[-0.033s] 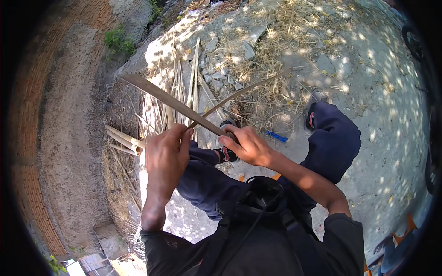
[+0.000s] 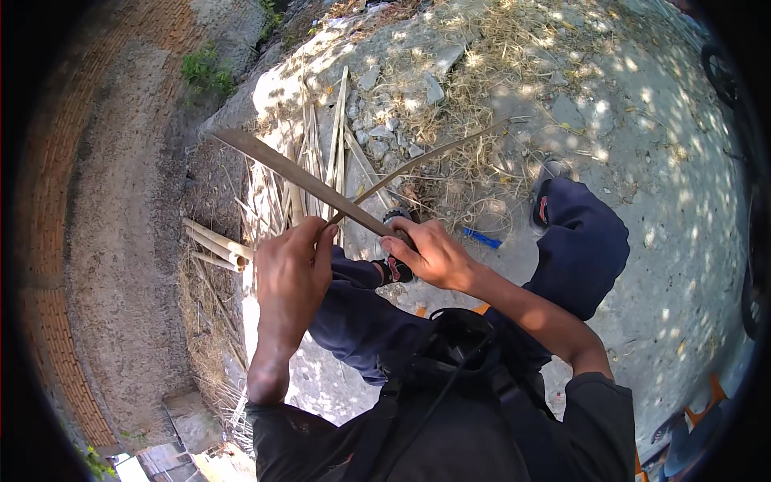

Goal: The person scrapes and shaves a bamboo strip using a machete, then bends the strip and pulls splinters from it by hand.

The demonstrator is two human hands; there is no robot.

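A long, flat machete point(image 2: 281, 166) is gripped at its handle end by my right hand point(image 2: 434, 255), its blade slanting up and to the left. My left hand point(image 2: 291, 273) is closed, pinching the near end of a thin brown strip point(image 2: 438, 153) that looks like split bamboo. The strip runs up to the right and crosses the blade close to my left fingers. Whether blade and strip touch at the crossing I cannot tell. Both hands are above my left leg and shoe point(image 2: 397, 271).
Split bamboo slats point(image 2: 337, 132) lie beyond my hands, with cut bamboo poles point(image 2: 213, 241) to the left. A small blue object point(image 2: 483, 238) rests by my feet. Stones point(image 2: 434, 90) and straw point(image 2: 482, 72) litter the ground. An orange chair part point(image 2: 707, 402) shows at lower right.
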